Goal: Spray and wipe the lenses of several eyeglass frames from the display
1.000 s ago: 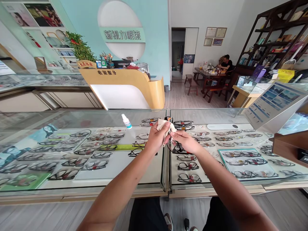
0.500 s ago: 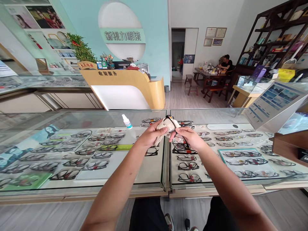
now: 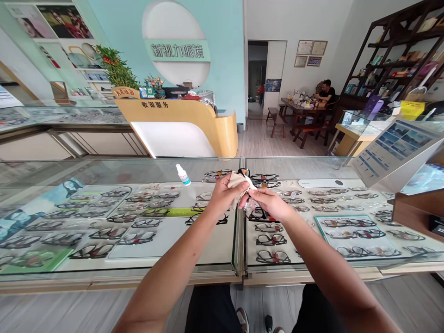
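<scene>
Glass showcase [image 3: 138, 259] holds rows of spectacles; above it, left hand [image 3: 224, 196] fingers clamped on cloth [image 3: 237, 181], right hand [image 3: 270, 203] fingers gripping black glasses [image 3: 255, 210].

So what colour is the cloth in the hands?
Beige; the cloth shows best in the head view.

Bright, even daylight, pale glare across the glass counter [image 3: 138, 169], sharp centre, wide-angle bending at the edges.
</scene>
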The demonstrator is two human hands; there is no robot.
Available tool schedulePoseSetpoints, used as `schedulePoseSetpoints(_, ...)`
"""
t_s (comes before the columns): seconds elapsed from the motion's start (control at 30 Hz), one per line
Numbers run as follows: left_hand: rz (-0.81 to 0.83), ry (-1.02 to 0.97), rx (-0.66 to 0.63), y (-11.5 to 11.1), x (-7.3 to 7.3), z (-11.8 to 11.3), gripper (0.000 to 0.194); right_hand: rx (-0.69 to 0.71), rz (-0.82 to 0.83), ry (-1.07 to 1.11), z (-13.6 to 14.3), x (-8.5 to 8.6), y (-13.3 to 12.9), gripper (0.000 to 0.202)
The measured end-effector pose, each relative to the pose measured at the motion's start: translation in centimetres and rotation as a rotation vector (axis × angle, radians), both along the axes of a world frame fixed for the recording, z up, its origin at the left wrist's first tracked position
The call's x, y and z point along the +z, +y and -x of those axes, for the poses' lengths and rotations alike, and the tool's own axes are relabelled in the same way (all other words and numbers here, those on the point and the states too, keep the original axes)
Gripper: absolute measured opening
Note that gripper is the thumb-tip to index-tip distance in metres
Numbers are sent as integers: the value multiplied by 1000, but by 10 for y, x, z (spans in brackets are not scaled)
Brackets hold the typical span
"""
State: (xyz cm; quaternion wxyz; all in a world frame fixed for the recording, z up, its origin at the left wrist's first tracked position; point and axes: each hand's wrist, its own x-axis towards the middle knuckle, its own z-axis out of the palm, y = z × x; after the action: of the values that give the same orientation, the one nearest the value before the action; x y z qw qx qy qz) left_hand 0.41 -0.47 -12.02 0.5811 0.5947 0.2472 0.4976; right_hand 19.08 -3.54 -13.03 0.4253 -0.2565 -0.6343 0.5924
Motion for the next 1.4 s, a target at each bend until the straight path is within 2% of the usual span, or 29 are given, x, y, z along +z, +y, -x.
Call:
schedulePoseSetpoints(0.23,34,-23,143,1,-5,-2,59,5,-30,-56,-2,-3,1,64)
schedulePoseSetpoints(0.37,54,12,-2,8,1,10,62,-27,-47,-60,-12,8,-1,62)
schedulePoseSetpoints(0.5,21,48,-123,6,13,20,51,-37,-39,-28,-18,17,-2,59)
schedulePoseSetpoints(0.6,-32,67,-186,0,18,18,45,-24,-33,4,-17,16,-2,59)
schedulePoseSetpoints(0.7,-54,61,-184,-3,17,13,43,-10,-9,36,-13,11,-1,61)
schedulePoseSetpoints(0.87,-26,35,-141,-2,7,8,47,-3,-28,-5,-7,5,-1,64)
schedulePoseSetpoints(1.17,7,-48,70,-10,2,-6,53,37,-38,-2,1,1,-3,64)
schedulePoseSetpoints(1.4,38,17,229,4,-3,2,65,-44,-70,13,-2,0,0,61)
